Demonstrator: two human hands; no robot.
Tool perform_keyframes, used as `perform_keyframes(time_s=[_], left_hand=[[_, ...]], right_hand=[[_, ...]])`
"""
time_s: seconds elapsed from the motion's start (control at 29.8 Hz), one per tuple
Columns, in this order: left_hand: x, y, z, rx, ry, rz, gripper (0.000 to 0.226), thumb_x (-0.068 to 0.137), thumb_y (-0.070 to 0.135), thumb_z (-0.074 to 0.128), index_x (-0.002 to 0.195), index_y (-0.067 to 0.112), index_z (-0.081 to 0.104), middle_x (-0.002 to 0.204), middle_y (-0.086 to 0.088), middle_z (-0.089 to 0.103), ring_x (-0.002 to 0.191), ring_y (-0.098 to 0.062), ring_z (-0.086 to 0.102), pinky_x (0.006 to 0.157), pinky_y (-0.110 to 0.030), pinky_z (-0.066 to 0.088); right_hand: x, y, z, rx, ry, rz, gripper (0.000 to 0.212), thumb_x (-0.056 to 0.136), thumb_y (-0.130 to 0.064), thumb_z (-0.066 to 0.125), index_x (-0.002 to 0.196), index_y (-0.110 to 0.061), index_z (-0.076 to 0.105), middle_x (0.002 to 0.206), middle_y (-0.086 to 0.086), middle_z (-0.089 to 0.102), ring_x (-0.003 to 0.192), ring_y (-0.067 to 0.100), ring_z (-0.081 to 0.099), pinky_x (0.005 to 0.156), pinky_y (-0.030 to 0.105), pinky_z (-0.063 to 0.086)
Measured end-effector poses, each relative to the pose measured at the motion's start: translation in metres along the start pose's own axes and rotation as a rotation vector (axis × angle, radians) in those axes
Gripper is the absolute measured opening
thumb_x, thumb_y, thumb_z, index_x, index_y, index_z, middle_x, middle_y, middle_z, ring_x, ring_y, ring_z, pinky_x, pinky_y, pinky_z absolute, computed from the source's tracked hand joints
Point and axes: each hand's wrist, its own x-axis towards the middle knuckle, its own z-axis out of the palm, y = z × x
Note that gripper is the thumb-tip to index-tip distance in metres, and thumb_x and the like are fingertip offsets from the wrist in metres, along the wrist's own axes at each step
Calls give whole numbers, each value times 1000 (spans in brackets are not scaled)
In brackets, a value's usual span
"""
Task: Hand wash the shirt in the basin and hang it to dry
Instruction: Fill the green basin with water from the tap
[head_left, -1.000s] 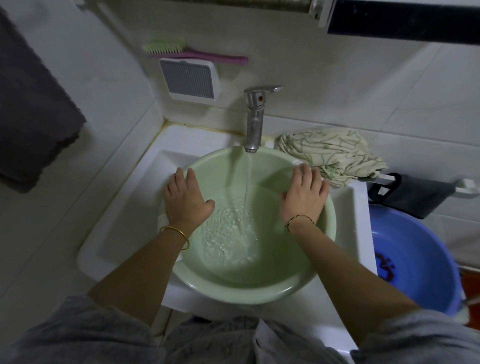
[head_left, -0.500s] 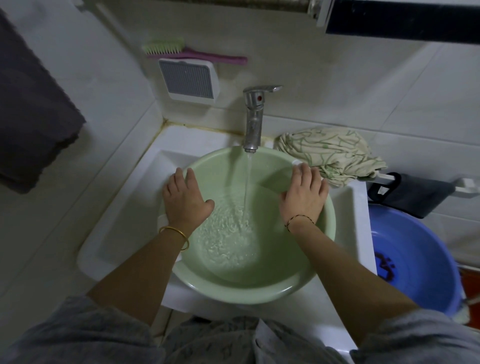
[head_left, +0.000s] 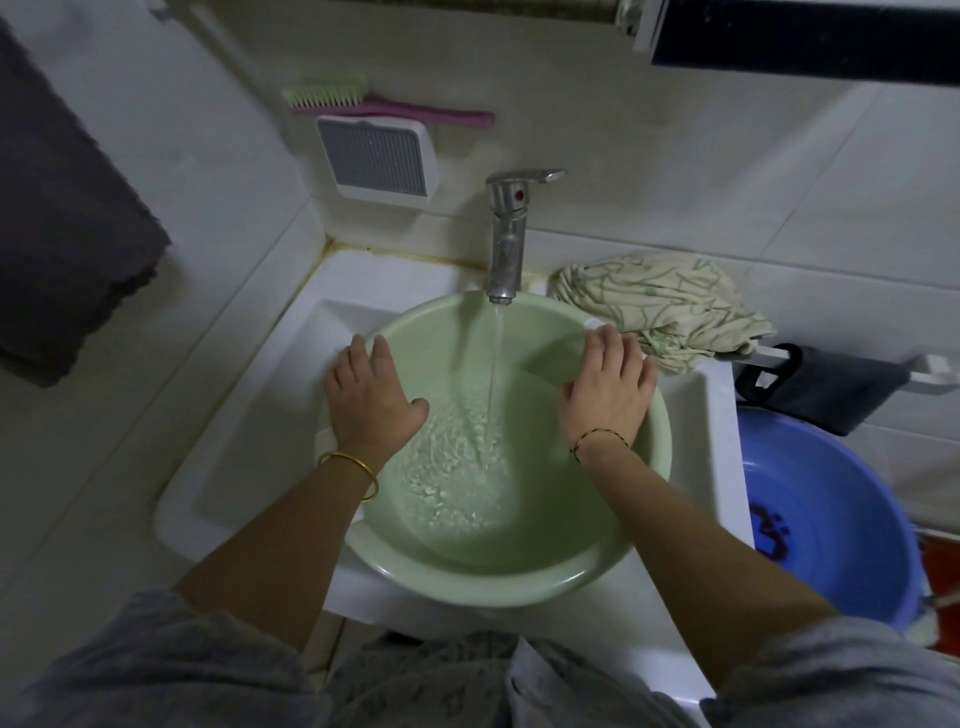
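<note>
A pale green basin sits in a white sink under a metal tap, and a thin stream of water runs from the tap into the shallow, rippling water in the basin. The 2 hands rest on opposite sides of the rim. The left hand lies over the left edge, fingers fairly straight and released, thumb pointing into the bowl. The right hand lies over the far right edge the same way, fingers laid flat, grasping nothing. The shirt, cream with green lines, lies bunched and dry-looking on the sink's back right corner, just beyond the right hand and outside the basin. A blue tub stands to the right of the sink.
</note>
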Motion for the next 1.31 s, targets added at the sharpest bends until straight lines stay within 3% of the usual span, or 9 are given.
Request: perform_keyframes(time_s=[1.31], left_hand=[[0,-1,1,-5,9,-2,92,67,35,70,143,5,29,150,-20,26,135,-36,26,108,-46,22]], right_hand=[[0,0,2,-30,-1,-8,72,86,-32,57,147,-13,24,152,6,26,142,28,16,116,49,10]])
